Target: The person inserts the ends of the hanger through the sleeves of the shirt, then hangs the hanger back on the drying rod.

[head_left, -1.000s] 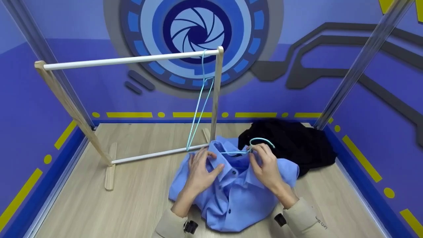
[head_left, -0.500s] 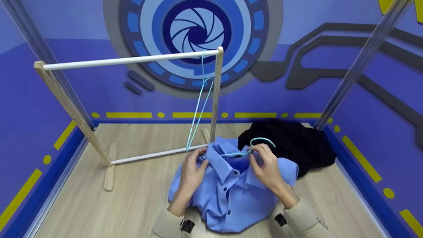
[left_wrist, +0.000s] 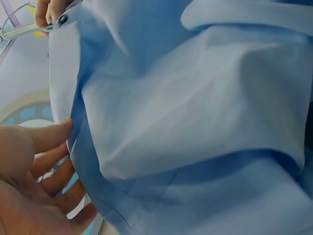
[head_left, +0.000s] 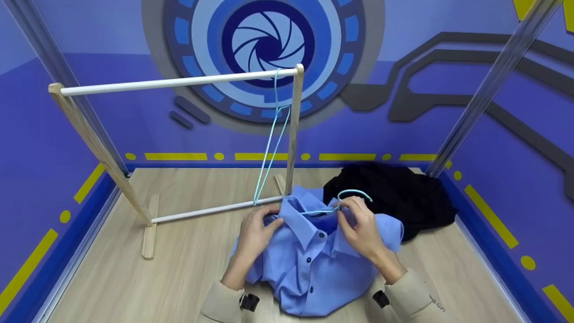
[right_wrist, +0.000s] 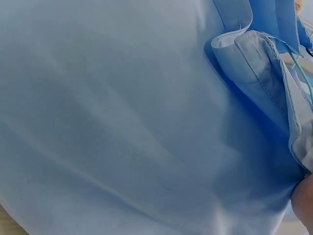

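A light blue button-up shirt (head_left: pixel 332 278) lies bunched on the table in the head view, collar upward. Inside its neck opening sits a turquoise wire hanger (head_left: pixel 355 192), its hook standing out above the collar; the hanger's lower part is hidden by the cloth. My right hand (head_left: pixel 361 228) pinches the hanger's neck at the collar's right side. With thumb and fingers, my left hand (head_left: pixel 256 233) pinches the shirt beside the collar's left side. In the left wrist view, the left thumb (left_wrist: pixel 51 136) presses the fabric edge, fingers behind it. Blue cloth fills most of the right wrist view.
A small rack (head_left: pixel 179 83) with white bars and wooden posts stands at the left and back. Another turquoise wire hanger (head_left: pixel 267 157) hangs at the right end of its top bar. Black cloth (head_left: pixel 394 193) lies heaped behind the shirt, at the back right.
My left hand has moved left from the collar's front flap to the cloth beside the collar and now pinches there. The right hand stays at the hanger's neck; the hook has shifted slightly.
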Tool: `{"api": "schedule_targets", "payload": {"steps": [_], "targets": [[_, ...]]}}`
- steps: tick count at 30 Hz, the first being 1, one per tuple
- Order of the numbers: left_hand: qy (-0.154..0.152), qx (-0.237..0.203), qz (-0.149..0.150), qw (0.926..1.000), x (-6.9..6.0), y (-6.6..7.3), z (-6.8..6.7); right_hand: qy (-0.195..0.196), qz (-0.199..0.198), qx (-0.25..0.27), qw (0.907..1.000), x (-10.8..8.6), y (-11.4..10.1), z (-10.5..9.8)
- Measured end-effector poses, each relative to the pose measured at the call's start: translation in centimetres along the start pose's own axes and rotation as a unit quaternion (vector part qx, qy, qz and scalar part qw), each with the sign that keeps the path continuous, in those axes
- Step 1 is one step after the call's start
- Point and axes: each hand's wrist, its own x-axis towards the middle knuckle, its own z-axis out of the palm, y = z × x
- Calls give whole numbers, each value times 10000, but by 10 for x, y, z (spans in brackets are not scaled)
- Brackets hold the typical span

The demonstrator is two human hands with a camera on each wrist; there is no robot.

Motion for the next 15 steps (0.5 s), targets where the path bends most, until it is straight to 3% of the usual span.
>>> {"api": "schedule_targets", "payload": {"steps": [10,15], "targets": [[-487,-885,448,9939,2,4,-2,-239,105,374,9990,1,-6,1],[-687,-1098,475,9904,1,6,-2,-278,40,437,9986,-1,-6,4]]}}
